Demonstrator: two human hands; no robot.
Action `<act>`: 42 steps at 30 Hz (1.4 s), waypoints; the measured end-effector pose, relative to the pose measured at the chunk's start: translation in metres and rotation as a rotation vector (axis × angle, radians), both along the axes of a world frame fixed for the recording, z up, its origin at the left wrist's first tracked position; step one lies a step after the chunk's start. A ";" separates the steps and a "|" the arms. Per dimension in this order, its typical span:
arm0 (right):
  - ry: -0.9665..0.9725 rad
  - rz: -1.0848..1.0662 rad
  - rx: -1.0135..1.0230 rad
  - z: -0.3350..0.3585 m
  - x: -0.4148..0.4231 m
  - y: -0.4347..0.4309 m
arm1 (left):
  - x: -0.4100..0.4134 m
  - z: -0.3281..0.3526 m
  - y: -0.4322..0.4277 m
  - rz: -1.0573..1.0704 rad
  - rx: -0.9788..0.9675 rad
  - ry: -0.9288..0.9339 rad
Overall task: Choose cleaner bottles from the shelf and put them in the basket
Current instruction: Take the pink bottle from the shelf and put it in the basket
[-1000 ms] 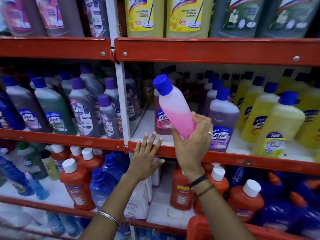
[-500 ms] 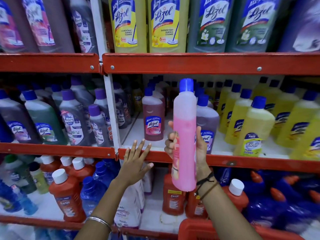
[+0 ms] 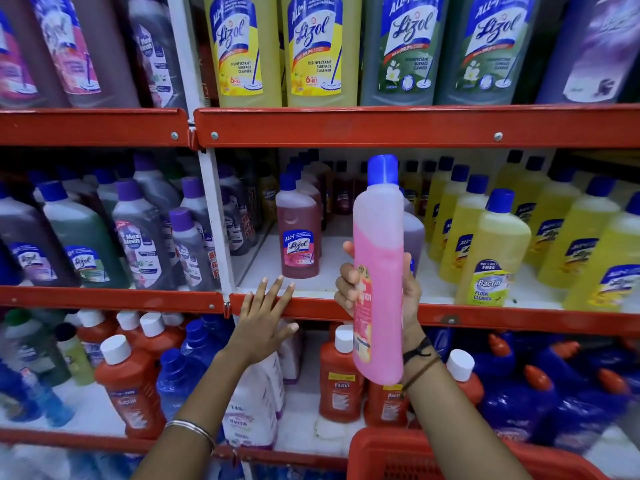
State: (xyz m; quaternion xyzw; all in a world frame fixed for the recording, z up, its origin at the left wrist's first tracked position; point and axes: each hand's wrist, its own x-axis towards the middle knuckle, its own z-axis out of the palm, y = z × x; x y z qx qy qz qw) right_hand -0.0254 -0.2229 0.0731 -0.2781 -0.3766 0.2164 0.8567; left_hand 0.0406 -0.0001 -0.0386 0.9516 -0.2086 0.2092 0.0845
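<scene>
My right hand (image 3: 410,292) grips a tall pink cleaner bottle (image 3: 379,289) with a blue cap around its middle, holding it upright in front of the middle shelf. My left hand (image 3: 265,323) is empty, fingers spread, its fingertips resting on the red front rail of the middle shelf (image 3: 311,308). A red plastic basket (image 3: 398,455) hangs from my right forearm at the bottom of the view, below the bottle; only its rim and part of its wall show.
Red metal shelves hold many cleaner bottles: big yellow and green ones (image 3: 242,50) on top, a dark red bottle (image 3: 299,240) and yellow bottles (image 3: 491,251) on the middle shelf, orange white-capped bottles (image 3: 130,386) and blue bottles (image 3: 554,393) below. A white upright post (image 3: 214,216) divides the bays.
The pink bottle went from tilted to upright and came nearer to me, off the shelf. My left hand stayed at the shelf rail. The view tilted up slightly.
</scene>
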 end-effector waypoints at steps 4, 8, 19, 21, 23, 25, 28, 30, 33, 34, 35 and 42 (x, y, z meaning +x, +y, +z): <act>0.022 -0.265 -0.081 -0.009 -0.006 -0.021 | -0.007 0.010 -0.001 -0.050 -0.068 0.048; 0.036 -0.564 -0.232 -0.023 -0.024 -0.051 | -0.031 0.031 -0.028 -0.218 -0.370 0.134; 0.079 -0.788 -0.704 -0.105 -0.099 -0.132 | -0.139 0.039 -0.172 -0.569 -0.902 0.406; 0.071 -0.763 -0.791 -0.125 -0.106 -0.149 | -0.140 0.016 -0.187 -0.507 -0.856 0.412; 0.041 -0.752 -0.898 -0.145 -0.112 -0.165 | -0.143 -0.009 -0.199 -0.489 -0.829 0.449; 0.005 -0.735 -1.020 -0.167 -0.117 -0.177 | -0.147 -0.032 -0.207 -0.470 -0.794 0.457; -0.035 -0.769 -1.218 -0.200 -0.120 -0.198 | -0.154 -0.073 -0.225 -0.437 -0.765 0.471; -0.113 -0.799 -1.374 -0.220 -0.119 -0.211 | -0.158 -0.105 -0.236 -0.441 -0.719 0.517; -0.138 -0.722 -1.527 -0.252 -0.121 -0.222 | -0.164 -0.151 -0.248 -0.390 -0.685 0.643; -0.115 -0.694 -1.577 -0.264 -0.122 -0.225 | -0.165 -0.166 -0.251 -0.365 -0.690 0.691; -0.099 -0.665 -1.622 -0.276 -0.124 -0.227 | -0.166 -0.178 -0.255 -0.345 -0.700 0.738; 0.054 -0.613 -1.592 -0.297 -0.126 -0.220 | -0.170 -0.236 -0.268 -0.255 -0.709 0.901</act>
